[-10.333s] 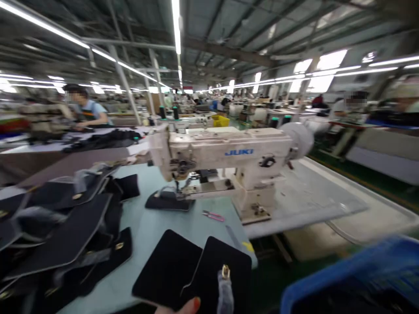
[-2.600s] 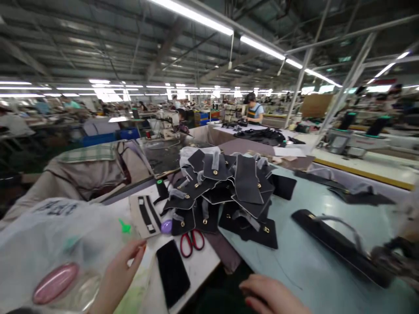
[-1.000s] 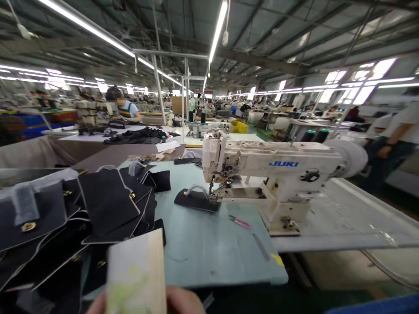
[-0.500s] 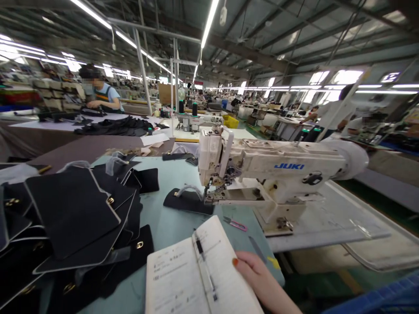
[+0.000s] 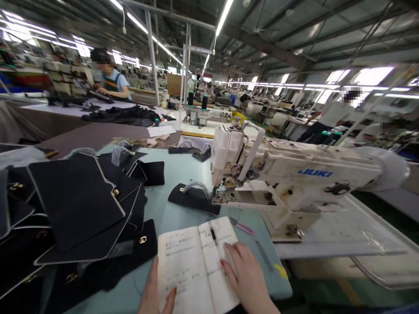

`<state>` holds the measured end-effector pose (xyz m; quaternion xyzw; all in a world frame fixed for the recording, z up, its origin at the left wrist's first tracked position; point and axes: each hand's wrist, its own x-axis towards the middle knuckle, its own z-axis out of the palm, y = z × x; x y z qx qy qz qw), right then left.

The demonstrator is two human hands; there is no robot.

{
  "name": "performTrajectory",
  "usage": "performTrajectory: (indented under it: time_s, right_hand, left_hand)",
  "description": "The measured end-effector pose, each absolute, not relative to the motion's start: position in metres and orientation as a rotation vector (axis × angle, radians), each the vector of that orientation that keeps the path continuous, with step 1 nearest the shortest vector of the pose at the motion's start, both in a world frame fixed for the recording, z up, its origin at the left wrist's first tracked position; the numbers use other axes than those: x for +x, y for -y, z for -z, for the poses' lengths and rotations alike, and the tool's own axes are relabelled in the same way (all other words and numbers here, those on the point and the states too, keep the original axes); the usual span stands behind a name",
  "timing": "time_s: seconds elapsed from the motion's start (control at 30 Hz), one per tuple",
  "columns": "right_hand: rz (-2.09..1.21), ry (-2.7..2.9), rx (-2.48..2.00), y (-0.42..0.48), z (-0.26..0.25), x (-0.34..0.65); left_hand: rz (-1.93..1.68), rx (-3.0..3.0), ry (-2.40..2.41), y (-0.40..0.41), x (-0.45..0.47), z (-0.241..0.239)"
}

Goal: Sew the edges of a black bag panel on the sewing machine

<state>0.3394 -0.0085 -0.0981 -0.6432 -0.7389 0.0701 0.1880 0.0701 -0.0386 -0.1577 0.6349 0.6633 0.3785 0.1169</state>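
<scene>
An open notebook (image 5: 193,266) with handwritten lines lies on the pale green table (image 5: 183,179) in front of me, a pen (image 5: 213,234) resting in its fold. My right hand (image 5: 244,272) lies flat on the right page with fingers stretched out. My left hand (image 5: 156,294) grips the notebook's lower left edge, thumb curled onto the page. A black leather piece with a handle (image 5: 194,199) sits under the needle of the white JUKI sewing machine (image 5: 294,179).
A pile of black leather panels with gold clasps (image 5: 75,209) fills the table's left side. Pink thread snips (image 5: 242,227) lie by the machine base. More black pieces (image 5: 186,149) rest at the far edge. Other workers sit at tables behind (image 5: 111,80) and to the right (image 5: 330,115).
The notebook has been laid down flatter on the table. My right hand moved from its right edge onto the page, and my left hand came into view at its lower left.
</scene>
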Motion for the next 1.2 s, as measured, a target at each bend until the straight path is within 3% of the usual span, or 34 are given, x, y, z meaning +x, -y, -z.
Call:
performTrajectory:
  time_s: [0.1,0.27,0.37,0.53,0.6,0.7,0.8,0.93,1.07,1.2]
  right_hand:
    - [-0.153,2.244,-1.921,0.004,0.099,0.309]
    - [-0.166,2.487,-1.999,-0.02,0.1,0.289]
    - [-0.136,2.559,-1.911,-0.045,0.096,0.278]
    - [-0.216,2.52,-1.757,-0.089,0.083,0.254]
    - [-0.366,2.449,-1.618,-0.092,0.075,0.255]
    - [-0.926,2.039,-1.356,-0.072,0.064,0.277]
    - [-1.483,1.539,-1.273,-0.027,0.058,0.31]
    - [-1.936,1.118,-1.191,0.033,0.056,0.336]
    - [-2.022,0.924,-1.019,0.055,0.057,0.332]
    - [-1.756,1.201,-1.069,0.045,0.063,0.314]
  left_hand:
    - [-0.921,2.404,-1.961,0.035,0.076,0.148]
    - [-0.723,3.084,-1.178,0.035,0.102,0.157]
    - [-0.73,3.115,-1.142,0.039,0.114,0.166]
    - [-0.417,2.925,-1.307,0.051,0.122,0.164]
    - [-0.36,2.828,-1.379,0.053,0.123,0.16]
    - [-0.36,2.707,-1.412,0.052,0.119,0.149]
    - [-0.574,2.549,-1.428,0.049,0.112,0.132]
    - [-0.934,2.593,-1.375,0.038,0.115,0.112]
    - [-0.763,2.653,-0.921,0.028,0.131,0.105]
    - [-0.58,2.38,-1.028,0.029,0.135,0.101]
